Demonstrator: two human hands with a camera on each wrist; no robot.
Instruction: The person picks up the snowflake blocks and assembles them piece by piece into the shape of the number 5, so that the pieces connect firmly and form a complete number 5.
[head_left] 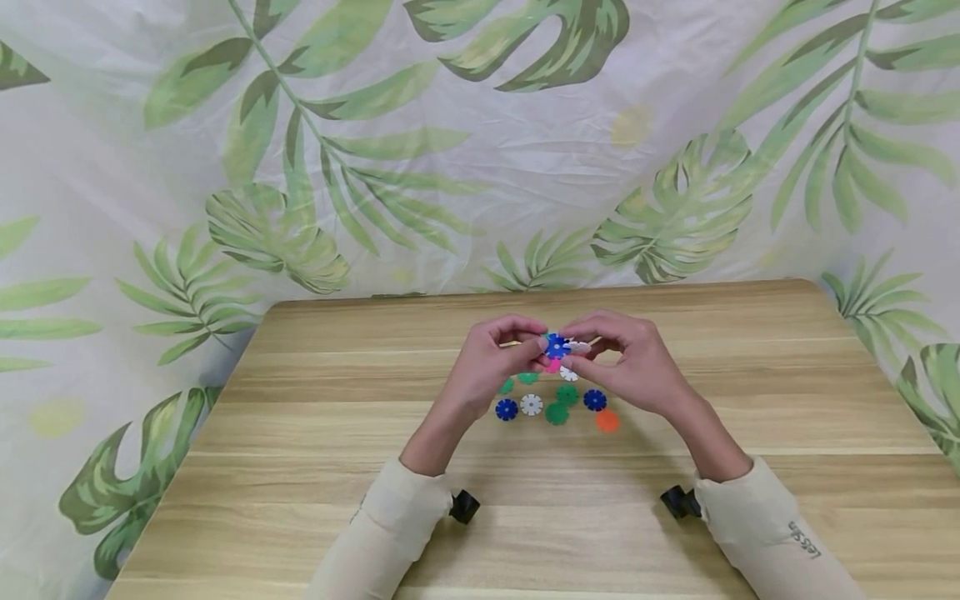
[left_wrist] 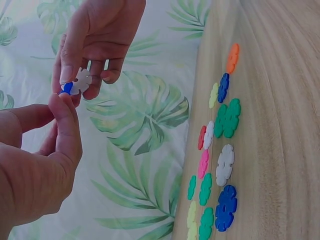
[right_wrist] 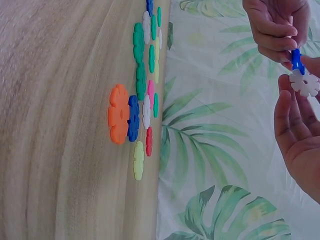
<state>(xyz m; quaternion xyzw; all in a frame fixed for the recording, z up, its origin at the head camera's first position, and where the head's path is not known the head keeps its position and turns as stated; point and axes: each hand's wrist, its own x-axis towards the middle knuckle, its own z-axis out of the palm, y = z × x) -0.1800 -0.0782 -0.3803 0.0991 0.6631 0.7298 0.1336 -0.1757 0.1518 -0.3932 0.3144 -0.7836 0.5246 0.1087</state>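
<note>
Above the table, my left hand (head_left: 495, 358) pinches a blue notched disc (head_left: 557, 346) between thumb and fingers. A white notched disc (right_wrist: 306, 85) is held by the thumb and fingers of my right hand (head_left: 633, 362). The two discs meet edge to edge at an angle, the blue one seen nearly edge-on in the right wrist view. Fingertips cover part of both, and how deep their notches sit in each other is hidden.
Below the hands, more notched discs lie on the wooden table (head_left: 337, 433): blue (head_left: 507, 409), white (head_left: 532, 405), green (head_left: 557, 413), orange (head_left: 608, 421), pink (left_wrist: 203, 164), red (right_wrist: 149, 141) and yellow (right_wrist: 138, 160). A leaf-patterned cloth (head_left: 420, 208) hangs behind the table.
</note>
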